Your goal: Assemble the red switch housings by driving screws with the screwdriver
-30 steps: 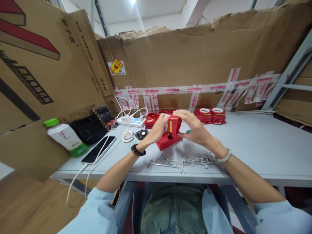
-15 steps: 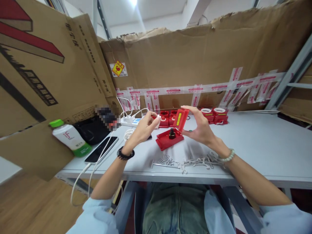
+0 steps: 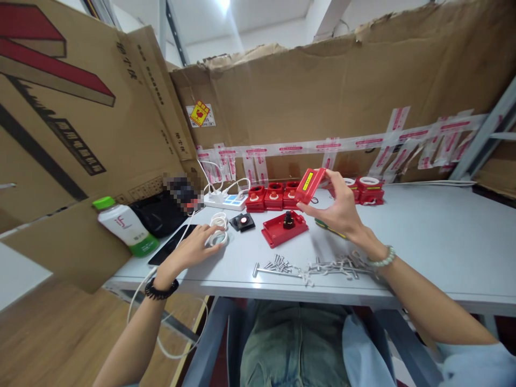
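My right hand [image 3: 341, 207] grips a red plastic box cover [image 3: 310, 184] with a yellow label, tilted above the table between thumb and fingers. Below it lies a red box base [image 3: 278, 230] with a black knob-like switch part [image 3: 288, 220] standing in it. My left hand [image 3: 197, 244] is over a group of white rings [image 3: 219, 237]; its fingers are stretched out, with the tips at the rings. To the right of the rings lie small black square pieces [image 3: 242, 222], one with a light round centre.
Several red boxes [image 3: 274, 196] line the back, with more white-ringed ones [image 3: 370, 190] at right. A screwdriver [image 3: 328, 228] lies below my right hand. Loose screws [image 3: 278, 263] and metal T-shaped rods [image 3: 338, 267] lie near the front edge. At left are a bottle [image 3: 127, 226], phone [image 3: 169, 247] and power strip [image 3: 226, 200].
My left hand has moved left and down from near the red cover to the white rings. My right hand still holds the cover, now tilted more and slightly further right.
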Demonstrator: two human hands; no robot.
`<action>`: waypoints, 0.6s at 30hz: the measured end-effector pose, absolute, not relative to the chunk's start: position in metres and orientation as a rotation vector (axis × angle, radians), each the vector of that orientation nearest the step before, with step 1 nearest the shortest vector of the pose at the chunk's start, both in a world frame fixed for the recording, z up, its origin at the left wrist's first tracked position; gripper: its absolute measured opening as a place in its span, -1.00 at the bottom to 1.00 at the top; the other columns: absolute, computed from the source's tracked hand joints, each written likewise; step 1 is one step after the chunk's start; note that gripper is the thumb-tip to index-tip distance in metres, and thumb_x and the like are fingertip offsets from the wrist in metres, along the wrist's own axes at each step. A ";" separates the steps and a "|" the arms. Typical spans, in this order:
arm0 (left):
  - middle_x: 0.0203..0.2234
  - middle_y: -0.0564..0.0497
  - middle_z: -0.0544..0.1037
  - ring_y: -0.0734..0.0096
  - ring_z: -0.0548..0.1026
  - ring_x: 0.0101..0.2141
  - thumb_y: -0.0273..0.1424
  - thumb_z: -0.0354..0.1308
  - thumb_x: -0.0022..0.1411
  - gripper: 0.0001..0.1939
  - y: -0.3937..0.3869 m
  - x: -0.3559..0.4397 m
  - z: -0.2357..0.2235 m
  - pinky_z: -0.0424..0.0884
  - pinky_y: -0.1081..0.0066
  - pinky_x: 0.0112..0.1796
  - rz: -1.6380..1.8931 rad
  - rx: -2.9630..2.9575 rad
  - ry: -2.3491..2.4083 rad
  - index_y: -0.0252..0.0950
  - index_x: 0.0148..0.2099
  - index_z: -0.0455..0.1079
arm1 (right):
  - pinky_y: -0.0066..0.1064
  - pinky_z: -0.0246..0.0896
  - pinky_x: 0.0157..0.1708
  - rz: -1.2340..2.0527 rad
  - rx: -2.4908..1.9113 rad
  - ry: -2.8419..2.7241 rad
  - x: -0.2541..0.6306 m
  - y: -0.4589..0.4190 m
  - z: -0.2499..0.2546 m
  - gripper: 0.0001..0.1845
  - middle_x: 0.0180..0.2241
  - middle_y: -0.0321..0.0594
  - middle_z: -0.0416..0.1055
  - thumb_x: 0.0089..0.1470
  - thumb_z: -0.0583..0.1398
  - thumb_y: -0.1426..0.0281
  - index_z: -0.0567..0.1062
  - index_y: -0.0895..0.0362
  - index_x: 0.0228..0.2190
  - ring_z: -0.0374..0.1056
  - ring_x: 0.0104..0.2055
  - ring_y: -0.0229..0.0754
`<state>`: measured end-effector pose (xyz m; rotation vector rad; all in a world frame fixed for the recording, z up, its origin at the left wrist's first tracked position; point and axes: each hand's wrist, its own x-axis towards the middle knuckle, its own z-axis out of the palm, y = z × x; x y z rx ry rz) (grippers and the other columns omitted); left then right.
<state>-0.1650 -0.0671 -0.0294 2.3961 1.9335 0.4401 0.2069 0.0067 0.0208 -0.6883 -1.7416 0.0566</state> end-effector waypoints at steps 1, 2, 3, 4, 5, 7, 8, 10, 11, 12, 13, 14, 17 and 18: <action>-0.13 -0.09 0.47 0.09 0.41 -0.08 -0.09 0.04 0.24 -0.55 -0.067 -0.165 -0.028 0.31 0.20 -0.03 0.463 2.401 1.928 -0.13 0.11 0.36 | 0.04 0.33 0.02 0.079 -0.695 -1.738 0.207 0.007 0.021 -0.19 -0.04 -0.09 0.39 -0.21 0.40 0.06 0.32 0.03 0.05 0.37 -0.03 0.06; -0.13 -0.09 0.47 0.10 0.41 -0.09 -0.09 0.02 0.25 -0.56 -0.067 -0.165 -0.027 0.32 0.20 -0.03 0.493 2.408 1.927 -0.14 0.11 0.36 | 0.04 0.33 0.03 0.102 -0.701 -1.733 0.207 0.007 0.020 -0.20 -0.03 -0.09 0.40 -0.21 0.40 0.06 0.32 0.04 0.05 0.38 -0.02 0.06; -0.13 -0.10 0.47 0.11 0.42 -0.10 -0.10 0.00 0.27 -0.56 -0.066 -0.165 -0.025 0.32 0.19 -0.04 0.529 2.412 1.929 -0.15 0.10 0.35 | 0.04 0.33 0.03 0.123 -0.708 -1.725 0.206 0.007 0.020 -0.20 -0.02 -0.08 0.40 -0.21 0.40 0.07 0.32 0.04 0.04 0.38 -0.02 0.06; -0.12 -0.10 0.47 0.12 0.42 -0.11 -0.10 -0.01 0.27 -0.56 -0.065 -0.164 -0.024 0.32 0.19 -0.04 0.566 2.413 1.930 -0.17 0.10 0.34 | 0.04 0.33 0.03 0.139 -0.713 -1.717 0.206 0.007 0.020 -0.21 -0.01 -0.08 0.41 -0.20 0.40 0.08 0.32 0.05 0.04 0.38 -0.02 0.06; -0.12 -0.11 0.47 0.12 0.43 -0.11 -0.10 -0.01 0.27 -0.56 -0.063 -0.164 -0.023 0.33 0.18 -0.04 0.596 2.410 1.931 -0.19 0.10 0.34 | 0.04 0.34 0.03 0.152 -0.718 -1.712 0.206 0.007 0.020 -0.22 -0.01 -0.08 0.41 -0.20 0.40 0.09 0.32 0.05 0.03 0.39 -0.03 0.06; -0.12 -0.13 0.47 0.11 0.43 -0.11 -0.06 0.03 0.24 -0.53 -0.059 -0.164 -0.024 0.34 0.17 -0.04 0.610 2.397 1.920 -0.22 0.07 0.34 | 0.03 0.35 0.01 0.163 -0.724 -1.707 0.205 0.007 0.020 -0.23 -0.03 -0.07 0.42 -0.20 0.40 0.10 0.33 0.06 0.03 0.40 -0.05 0.05; -0.11 -0.13 0.47 0.10 0.44 -0.10 -0.04 0.07 0.20 -0.51 -0.058 -0.164 -0.026 0.34 0.17 -0.05 0.593 2.390 1.908 -0.23 0.05 0.34 | 0.02 0.36 0.01 0.163 -0.726 -1.708 0.205 0.007 0.020 -0.23 -0.03 -0.07 0.43 -0.21 0.40 0.10 0.33 0.07 0.02 0.41 -0.06 0.04; -0.12 -0.12 0.48 0.09 0.45 -0.11 -0.03 0.13 0.15 -0.51 -0.056 -0.164 -0.030 0.35 0.18 -0.06 0.547 2.371 1.891 -0.23 0.00 0.35 | 0.02 0.36 -0.01 0.154 -0.726 -1.712 0.205 0.007 0.020 -0.21 -0.04 -0.07 0.43 -0.22 0.40 0.09 0.33 0.09 0.02 0.41 -0.07 0.04; -0.12 -0.11 0.49 0.11 0.46 -0.14 -0.03 0.13 0.15 -0.53 -0.056 -0.165 -0.032 0.36 0.19 -0.08 0.536 2.363 1.884 -0.24 -0.02 0.36 | 0.01 0.36 -0.01 0.147 -0.723 -1.715 0.205 0.007 0.020 -0.21 -0.04 -0.06 0.44 -0.23 0.40 0.09 0.34 0.09 0.02 0.42 -0.07 0.04; -0.13 -0.10 0.49 0.13 0.46 -0.15 -0.04 0.12 0.16 -0.54 -0.055 -0.165 -0.032 0.36 0.20 -0.09 0.542 2.358 1.877 -0.24 -0.02 0.35 | 0.01 0.36 -0.01 0.142 -0.717 -1.717 0.205 0.007 0.020 -0.20 -0.04 -0.06 0.44 -0.24 0.41 0.09 0.34 0.10 0.02 0.42 -0.08 0.04; -0.14 -0.10 0.49 0.14 0.47 -0.16 -0.04 0.11 0.17 -0.54 -0.053 -0.166 -0.031 0.36 0.21 -0.09 0.566 2.358 1.871 -0.25 -0.02 0.35 | 0.00 0.36 -0.02 0.139 -0.710 -1.720 0.205 0.008 0.019 -0.20 -0.05 -0.06 0.44 -0.24 0.41 0.09 0.34 0.11 0.02 0.42 -0.08 0.03; -0.14 -0.11 0.49 0.14 0.46 -0.16 -0.04 0.10 0.18 -0.54 -0.050 -0.167 -0.029 0.36 0.21 -0.09 0.608 2.364 1.871 -0.26 -0.01 0.34 | -0.01 0.36 -0.02 0.137 -0.705 -1.721 0.205 0.008 0.019 -0.20 -0.05 -0.06 0.44 -0.24 0.41 0.09 0.34 0.11 0.02 0.42 -0.08 0.03; -0.10 -0.15 0.47 0.12 0.43 -0.10 -0.02 0.11 0.17 -0.49 -0.031 -0.171 -0.018 0.34 0.20 -0.05 0.785 2.408 1.927 -0.29 0.01 0.31 | 0.00 0.36 -0.01 0.131 -0.705 -1.726 0.205 0.008 0.020 -0.21 -0.03 -0.07 0.44 -0.23 0.40 0.07 0.34 0.09 0.02 0.41 -0.07 0.03; -0.09 -0.16 0.46 0.10 0.42 -0.08 -0.03 0.10 0.17 -0.49 -0.021 -0.172 -0.015 0.34 0.19 -0.04 0.832 2.420 1.960 -0.30 0.00 0.30 | 0.00 0.36 -0.01 0.127 -0.706 -1.731 0.205 0.008 0.020 -0.21 -0.03 -0.07 0.44 -0.23 0.40 0.06 0.34 0.09 0.02 0.41 -0.07 0.03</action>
